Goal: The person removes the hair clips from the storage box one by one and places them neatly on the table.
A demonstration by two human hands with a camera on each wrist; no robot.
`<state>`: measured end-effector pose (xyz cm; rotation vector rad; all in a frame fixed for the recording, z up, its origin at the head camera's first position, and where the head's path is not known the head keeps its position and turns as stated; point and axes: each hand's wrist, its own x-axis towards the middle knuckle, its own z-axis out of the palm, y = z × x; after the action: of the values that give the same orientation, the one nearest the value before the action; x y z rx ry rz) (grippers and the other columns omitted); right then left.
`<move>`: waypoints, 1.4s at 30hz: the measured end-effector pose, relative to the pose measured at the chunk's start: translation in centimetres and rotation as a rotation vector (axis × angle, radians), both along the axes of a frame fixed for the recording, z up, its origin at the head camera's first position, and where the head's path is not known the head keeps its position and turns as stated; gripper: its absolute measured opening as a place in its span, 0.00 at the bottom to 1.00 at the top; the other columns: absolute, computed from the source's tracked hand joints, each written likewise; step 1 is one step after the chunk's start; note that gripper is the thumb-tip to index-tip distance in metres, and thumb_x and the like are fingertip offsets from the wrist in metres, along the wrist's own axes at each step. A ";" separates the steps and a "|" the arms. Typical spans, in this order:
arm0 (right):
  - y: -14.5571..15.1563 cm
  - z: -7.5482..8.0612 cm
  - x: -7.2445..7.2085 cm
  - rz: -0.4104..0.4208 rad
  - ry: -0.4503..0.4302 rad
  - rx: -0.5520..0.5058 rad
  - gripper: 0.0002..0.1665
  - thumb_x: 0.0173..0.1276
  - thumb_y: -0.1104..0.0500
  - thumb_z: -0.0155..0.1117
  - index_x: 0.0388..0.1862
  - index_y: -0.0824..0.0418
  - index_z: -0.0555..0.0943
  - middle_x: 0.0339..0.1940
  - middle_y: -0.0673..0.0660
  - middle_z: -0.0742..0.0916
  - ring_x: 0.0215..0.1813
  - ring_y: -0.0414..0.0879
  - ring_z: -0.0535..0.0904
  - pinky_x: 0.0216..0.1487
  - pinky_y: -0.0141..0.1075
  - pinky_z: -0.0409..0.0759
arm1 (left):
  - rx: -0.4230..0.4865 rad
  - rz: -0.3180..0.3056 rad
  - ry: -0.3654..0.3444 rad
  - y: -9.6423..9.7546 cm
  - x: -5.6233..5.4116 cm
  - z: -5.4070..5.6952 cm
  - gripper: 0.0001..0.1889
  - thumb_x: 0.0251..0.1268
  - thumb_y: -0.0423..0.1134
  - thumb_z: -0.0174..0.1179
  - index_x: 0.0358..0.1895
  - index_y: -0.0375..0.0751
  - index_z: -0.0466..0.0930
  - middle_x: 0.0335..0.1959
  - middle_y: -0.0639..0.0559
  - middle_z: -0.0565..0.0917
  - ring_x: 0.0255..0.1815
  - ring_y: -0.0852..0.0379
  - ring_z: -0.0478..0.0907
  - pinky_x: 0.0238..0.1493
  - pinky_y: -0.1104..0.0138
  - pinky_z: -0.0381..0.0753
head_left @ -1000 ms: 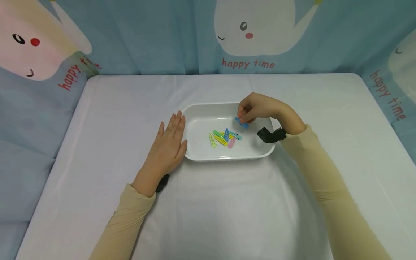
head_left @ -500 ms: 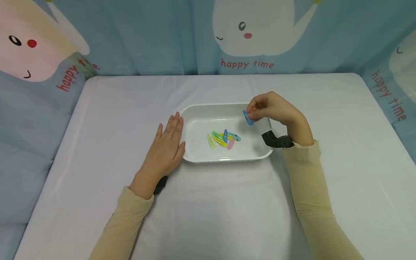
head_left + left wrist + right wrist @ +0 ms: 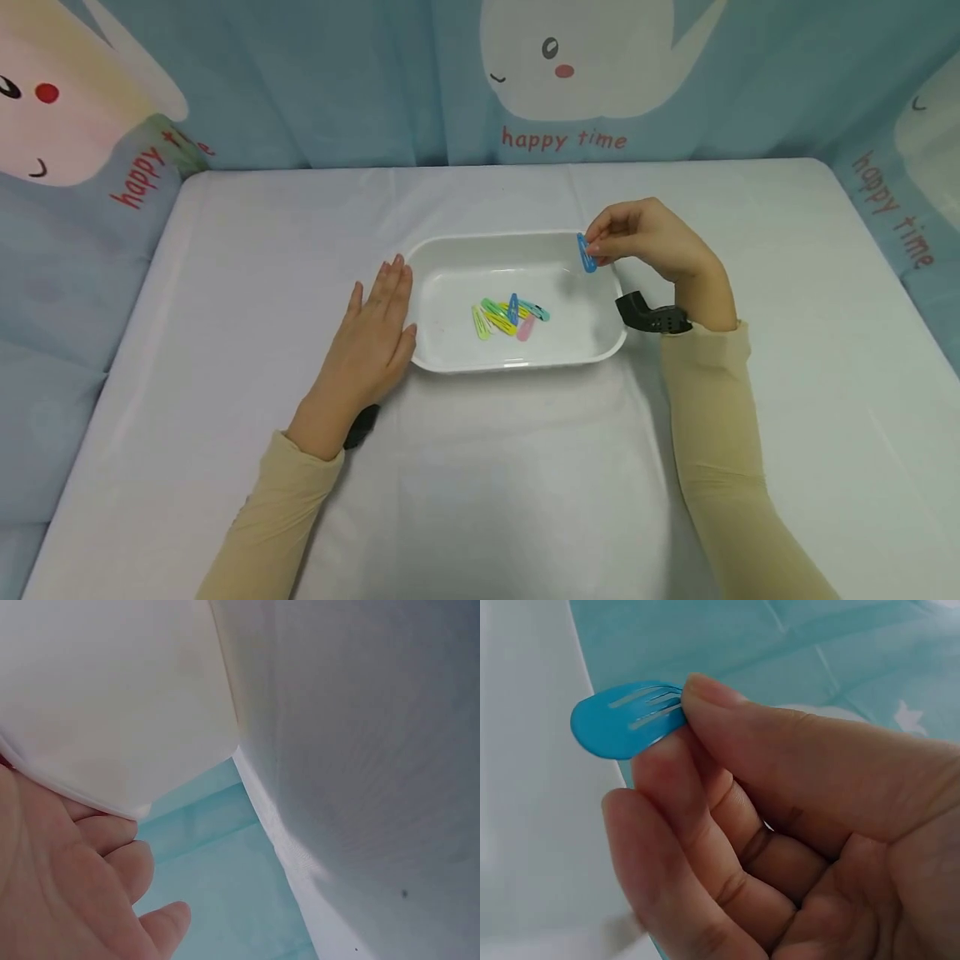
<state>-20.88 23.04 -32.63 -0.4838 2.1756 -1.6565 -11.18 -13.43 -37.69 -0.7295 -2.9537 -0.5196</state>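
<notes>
Between thumb and fingers, my right hand [image 3: 660, 242] pinches a blue snap hair clip [image 3: 619, 720], held up over the back right corner of a white tray [image 3: 450, 250]. My left hand [image 3: 360, 346] lies with straight fingers against the tray's left rim; in the left wrist view the fingers [image 3: 127, 866] touch the underside of that rim. Near the tray's middle lies a small pile of hair clips: light green [image 3: 481, 323], yellow [image 3: 501, 323], dark blue [image 3: 513, 309], light blue [image 3: 536, 311] and pink [image 3: 526, 328].
A white cloth [image 3: 487, 483] covers the table under the tray. Blue curtains [image 3: 360, 83] with printed whales and "happy time" lettering hang behind and at both sides. A black wrist camera [image 3: 651, 317] sits on my right wrist, close to the tray's right rim.
My right hand has lifted the blue hair clip from low in the tray and moved it right and back, toward the far right corner. The left hand stays at the left rim.
</notes>
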 end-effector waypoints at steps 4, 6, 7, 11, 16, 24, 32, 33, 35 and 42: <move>0.5 0.1 -0.1 -0.034 -0.011 -0.030 0.04 0.62 0.69 0.64 0.34 0.71 0.81 0.27 0.58 0.85 0.30 0.51 0.81 0.39 0.38 0.82 | -0.011 0.003 0.009 -0.1 -0.1 0.0 0.33 0.72 0.41 0.37 0.74 0.29 0.40 0.76 0.41 0.41 0.76 0.48 0.36 0.71 0.49 0.38; 0.8 0.1 -0.1 -0.049 -0.017 -0.044 0.04 0.61 0.70 0.64 0.34 0.72 0.81 0.28 0.58 0.85 0.30 0.50 0.82 0.39 0.38 0.82 | -0.015 0.004 0.014 -0.1 -0.1 0.0 0.33 0.72 0.41 0.37 0.74 0.29 0.40 0.76 0.41 0.41 0.76 0.48 0.36 0.71 0.49 0.38; 0.9 0.0 -0.2 -0.056 -0.018 -0.050 0.03 0.61 0.70 0.64 0.34 0.72 0.81 0.27 0.58 0.85 0.29 0.50 0.82 0.39 0.38 0.82 | -0.014 0.005 0.015 -0.1 -0.1 0.0 0.33 0.72 0.40 0.37 0.74 0.29 0.40 0.76 0.41 0.41 0.76 0.48 0.36 0.71 0.49 0.38; 1.4 0.0 -0.4 -0.087 -0.014 -0.072 0.03 0.61 0.71 0.64 0.34 0.71 0.81 0.27 0.58 0.85 0.29 0.48 0.83 0.39 0.37 0.82 | -0.010 0.010 0.020 -0.2 0.0 0.1 0.32 0.71 0.40 0.37 0.73 0.28 0.41 0.76 0.41 0.42 0.76 0.48 0.36 0.71 0.49 0.37; 2.0 -0.2 -0.6 -0.118 -0.004 -0.087 0.02 0.61 0.72 0.63 0.33 0.70 0.81 0.27 0.57 0.85 0.29 0.46 0.83 0.38 0.36 0.82 | 0.001 0.011 0.027 -0.2 -0.2 0.1 0.33 0.71 0.40 0.37 0.73 0.28 0.41 0.76 0.40 0.42 0.76 0.48 0.37 0.71 0.48 0.38; 3.0 -0.5 -0.9 -0.176 -0.042 -0.070 0.02 0.61 0.70 0.63 0.34 0.69 0.81 0.27 0.57 0.85 0.30 0.46 0.83 0.38 0.36 0.82 | 0.022 0.007 0.034 -0.2 -0.1 0.1 0.33 0.71 0.40 0.38 0.73 0.28 0.41 0.76 0.40 0.43 0.76 0.48 0.37 0.70 0.48 0.39; 3.9 -2.0 -1.2 -0.299 -0.107 -0.033 0.02 0.61 0.70 0.64 0.33 0.68 0.82 0.26 0.54 0.86 0.29 0.44 0.83 0.37 0.33 0.81 | 0.032 0.001 0.037 0.1 -0.1 -0.1 0.32 0.71 0.40 0.38 0.73 0.28 0.42 0.76 0.40 0.43 0.76 0.49 0.37 0.71 0.48 0.39; 4.0 -2.2 -1.2 -0.309 -0.116 -0.032 0.02 0.61 0.70 0.64 0.34 0.68 0.82 0.26 0.53 0.86 0.29 0.44 0.83 0.37 0.33 0.81 | 0.033 0.000 0.038 0.1 0.0 -0.1 0.32 0.71 0.39 0.38 0.73 0.28 0.42 0.76 0.40 0.43 0.76 0.49 0.38 0.71 0.48 0.39; 4.1 -2.7 -1.4 -0.326 -0.132 -0.022 0.03 0.61 0.69 0.64 0.34 0.69 0.82 0.26 0.53 0.86 0.28 0.44 0.82 0.37 0.32 0.81 | 0.032 0.000 0.040 0.1 -0.1 -0.1 0.32 0.71 0.40 0.38 0.73 0.28 0.42 0.76 0.40 0.44 0.76 0.49 0.38 0.71 0.48 0.39; 4.3 -4.2 -1.7 -0.371 -0.190 0.071 0.04 0.61 0.68 0.65 0.35 0.68 0.81 0.25 0.52 0.86 0.27 0.42 0.81 0.34 0.32 0.81 | 0.031 0.002 0.038 0.2 0.0 -0.4 0.32 0.71 0.40 0.38 0.73 0.28 0.42 0.76 0.40 0.42 0.76 0.49 0.37 0.71 0.48 0.39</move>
<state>-22.56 27.39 -36.84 0.1041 2.2677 -1.7142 -11.22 -13.26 -38.06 -0.7248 -2.9041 -0.5429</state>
